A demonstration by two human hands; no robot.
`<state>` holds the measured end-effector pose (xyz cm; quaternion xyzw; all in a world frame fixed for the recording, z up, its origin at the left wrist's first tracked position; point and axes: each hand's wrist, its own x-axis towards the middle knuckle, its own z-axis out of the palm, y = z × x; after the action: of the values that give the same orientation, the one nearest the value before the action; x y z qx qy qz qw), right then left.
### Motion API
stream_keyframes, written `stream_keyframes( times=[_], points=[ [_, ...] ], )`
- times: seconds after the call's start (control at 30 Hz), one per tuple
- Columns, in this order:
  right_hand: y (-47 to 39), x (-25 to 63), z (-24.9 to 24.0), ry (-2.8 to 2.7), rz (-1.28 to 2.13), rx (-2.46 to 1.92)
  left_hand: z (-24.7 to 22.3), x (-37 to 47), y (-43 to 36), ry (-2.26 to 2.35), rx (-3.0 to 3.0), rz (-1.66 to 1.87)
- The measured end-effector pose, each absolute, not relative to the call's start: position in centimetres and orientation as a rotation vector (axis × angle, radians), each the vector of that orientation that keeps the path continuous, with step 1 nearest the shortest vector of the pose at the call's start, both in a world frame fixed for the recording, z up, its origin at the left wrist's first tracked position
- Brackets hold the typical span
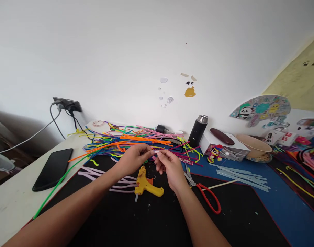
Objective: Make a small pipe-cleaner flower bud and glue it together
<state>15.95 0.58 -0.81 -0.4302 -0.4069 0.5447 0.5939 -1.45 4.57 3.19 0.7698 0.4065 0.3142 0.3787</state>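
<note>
Pinching a small pale piece (156, 151) between their fingertips, the left hand (133, 158) and right hand (172, 168) meet near a hard, yellow glue gun (148, 187). The piece looks light and easily crushed, best held by its ends; bendy, fuzzy-looking craft stems (144, 139) tangle behind.

Black mat (157, 228) under glue gun (146, 186) and scissors (197, 185)

Glue gun (146, 185) on mat (157, 223), scissors (191, 180) right, phone (53, 169) left, pipe cleaners (144, 138) behind
</note>
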Motion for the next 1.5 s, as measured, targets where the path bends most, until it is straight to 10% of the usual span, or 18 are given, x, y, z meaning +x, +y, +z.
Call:
stream_keyframes(
  times=[1.5],
  points=[
    [-0.5, 15.5, -1.5, -1.586, 0.607, -1.397, 1.7, -2.7, 2.1, 1.509, 2.852, 0.833]
  ],
)
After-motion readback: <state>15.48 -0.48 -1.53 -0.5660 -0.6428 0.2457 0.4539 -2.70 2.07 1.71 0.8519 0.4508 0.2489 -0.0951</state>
